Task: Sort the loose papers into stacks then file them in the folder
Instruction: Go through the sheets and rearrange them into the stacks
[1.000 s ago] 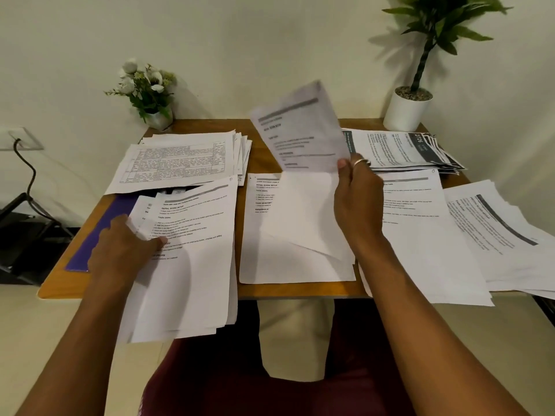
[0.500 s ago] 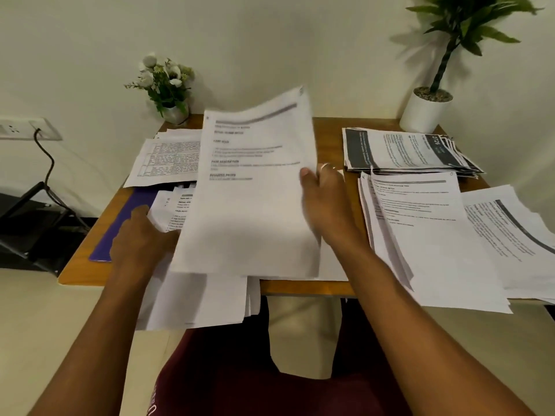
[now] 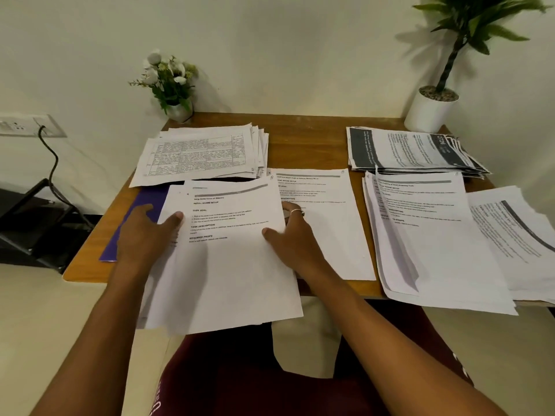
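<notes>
Just now the right hand (image 3: 295,238) has finished its trip. A second ago it held a sheet (image 3: 234,265) up over the middle of the table (image 3: 306,139). Now that sheet lies flat on the near-left stack (image 3: 150,295) at about 7 o'clock, its near end hanging past the table edge. The right hand pinches the sheet's right edge, thumb on top and fingers tucked beyond it. The left hand (image 3: 141,235) lies relaxed at the sheet's left edge, thumb pressing on the paper and fingers spread toward the purple folder (image 3: 109,250).

That folder sits at 9 o'clock, partly buried under this same stack. I cannot tell whether anything is in it yet.

Further out, the middle pile (image 3: 330,235) at 6 o'clock, just beside the right hand, now shows a fresh top page. A grid-printed stack (image 3: 201,154) lies at 11 o'clock and a dark-banded stack (image 3: 411,151) at 1 o'clock. A right stack (image 3: 435,235) sits at 4 o'clock, overlapped by a far-right pile (image 3: 519,235) at 3 o'clock. Flowers (image 3: 168,79) and a potted plant (image 3: 432,109) stand against the wall at 11 and 1 o'clock.

So one more paper looks sorted, but sorting seems unfinished, since the middle pile remains. Filing will probably mean lifting the near-left stack off the folder first.
</notes>
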The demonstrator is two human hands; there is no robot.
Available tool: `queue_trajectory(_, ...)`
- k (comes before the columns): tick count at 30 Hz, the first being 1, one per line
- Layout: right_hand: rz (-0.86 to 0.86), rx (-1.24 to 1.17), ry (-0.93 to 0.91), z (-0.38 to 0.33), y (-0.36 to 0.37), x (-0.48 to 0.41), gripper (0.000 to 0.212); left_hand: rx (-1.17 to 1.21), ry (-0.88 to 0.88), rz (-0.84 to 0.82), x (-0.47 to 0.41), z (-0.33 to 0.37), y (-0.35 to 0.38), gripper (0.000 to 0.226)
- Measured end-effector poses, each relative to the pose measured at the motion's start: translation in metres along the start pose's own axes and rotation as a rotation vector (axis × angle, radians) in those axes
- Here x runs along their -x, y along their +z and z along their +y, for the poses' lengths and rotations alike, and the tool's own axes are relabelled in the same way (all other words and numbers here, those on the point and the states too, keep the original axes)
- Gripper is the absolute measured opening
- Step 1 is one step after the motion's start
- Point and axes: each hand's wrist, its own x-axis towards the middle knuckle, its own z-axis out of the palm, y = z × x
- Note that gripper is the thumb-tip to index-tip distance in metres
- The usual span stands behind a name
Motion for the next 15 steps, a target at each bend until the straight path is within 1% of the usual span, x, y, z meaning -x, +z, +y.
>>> queue_trajectory(3, 0.012, -0.015, -0.003, -0.001, 0.007, 0.002, 0.076, 0.027, 0.033, 0.003, 0.005, 0.005, 0.003, 0.085)
queue_trajectory(5, -0.010, 0.013, -0.002, -0.002, 0.012, 0.004, 0.074, 0.011, 0.034, -0.015, 0.009, 0.007, 0.004, 0.090)
queue_trajectory(6, -0.023, 0.047, -0.004, -0.002, 0.013, 0.004, 0.071, 0.001, 0.022, -0.028, 0.009, 0.008, 0.004, 0.088)
queue_trajectory(7, -0.037, 0.093, -0.015, -0.002, 0.012, 0.004, 0.067, 0.002, 0.012, -0.043, 0.010, 0.008, 0.004, 0.078)
queue_trajectory(9, -0.056, 0.175, -0.055, -0.002, 0.009, 0.004, 0.060, 0.029, 0.015, -0.076, 0.009, 0.008, 0.003, 0.041)
queue_trajectory(10, -0.050, 0.196, -0.081, -0.002, 0.006, 0.004, 0.056, 0.041, 0.013, -0.093, 0.008, 0.007, 0.002, 0.026)
queue_trajectory(11, -0.025, 0.207, -0.109, -0.002, 0.002, 0.004, 0.053, 0.047, 0.013, -0.105, 0.005, 0.006, 0.000, 0.021)
queue_trajectory(12, 0.023, 0.226, -0.134, -0.001, -0.004, 0.004, 0.051, 0.050, 0.006, -0.113, 0.004, 0.006, -0.002, 0.020)
queue_trajectory(15, 0.257, 0.425, -0.184, 0.006, -0.032, -0.003, 0.048, 0.112, -0.012, -0.128, -0.001, 0.002, -0.005, 0.018)
